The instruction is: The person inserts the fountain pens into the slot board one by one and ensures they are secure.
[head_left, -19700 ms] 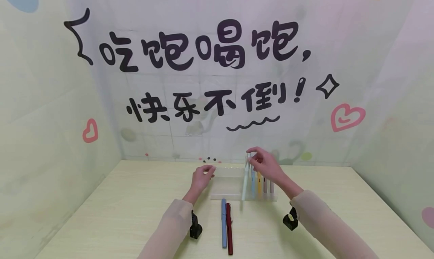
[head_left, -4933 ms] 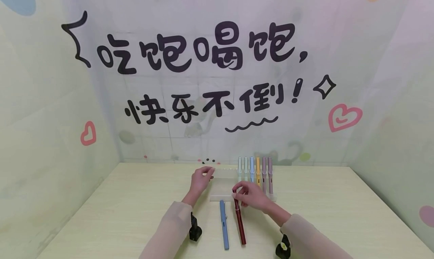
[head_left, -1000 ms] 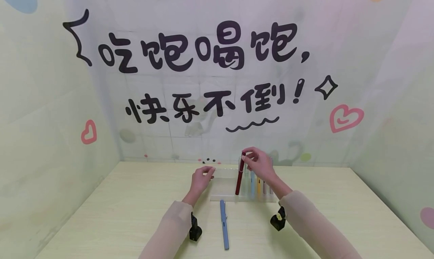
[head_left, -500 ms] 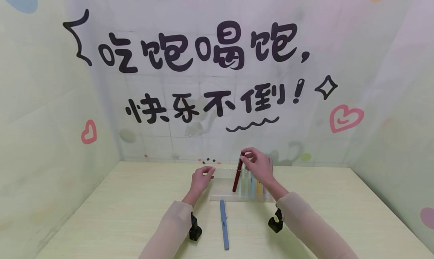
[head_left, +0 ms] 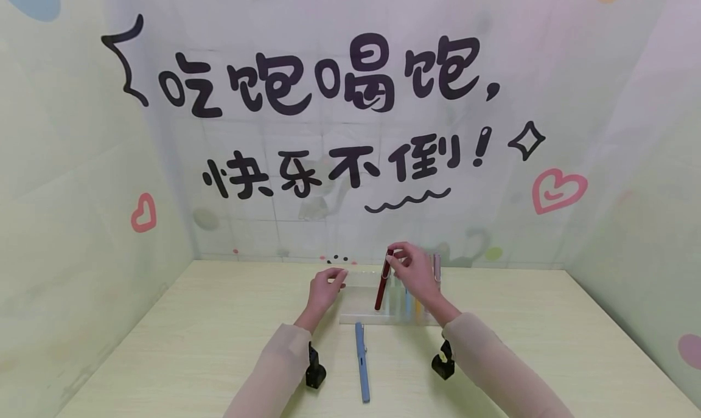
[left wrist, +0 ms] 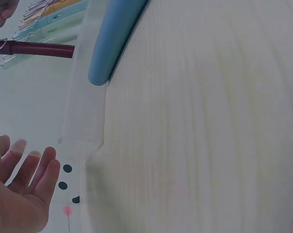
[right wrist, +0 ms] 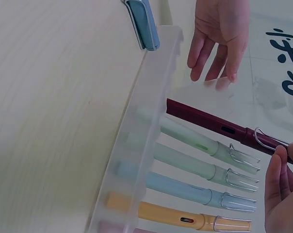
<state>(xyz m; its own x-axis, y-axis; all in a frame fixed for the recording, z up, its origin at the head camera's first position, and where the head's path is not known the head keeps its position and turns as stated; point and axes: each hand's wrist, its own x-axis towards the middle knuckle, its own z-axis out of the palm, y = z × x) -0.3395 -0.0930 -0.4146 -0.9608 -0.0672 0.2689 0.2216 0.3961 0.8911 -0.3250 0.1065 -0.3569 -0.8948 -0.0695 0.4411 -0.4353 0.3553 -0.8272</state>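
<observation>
My right hand (head_left: 417, 274) pinches a dark red fountain pen (right wrist: 204, 124) near the top of its clipped cap. The pen leans over the clear pen stand (head_left: 361, 319), left of the pens in it, its lower end close to the front ledge. Two pale green pens (right wrist: 185, 162), a light blue pen (right wrist: 180, 188) and a yellow pen (right wrist: 170, 213) rest side by side in the stand, with purple ones (head_left: 437, 266) partly hidden behind my right hand. My left hand (head_left: 325, 289) holds the stand's upper left corner between thumb and fingers.
A blue fountain pen (head_left: 362, 363) lies on the pale wooden table (head_left: 219, 357) in front of the stand, cap end toward it. Behind the table rises a printed backdrop (head_left: 328, 223). Black camera mounts (head_left: 315, 369) sit at both wrists.
The right hand has picked the red pen up from the table and brought it over the stand; in the last second it shifted slightly left. The left hand has kept its place.
</observation>
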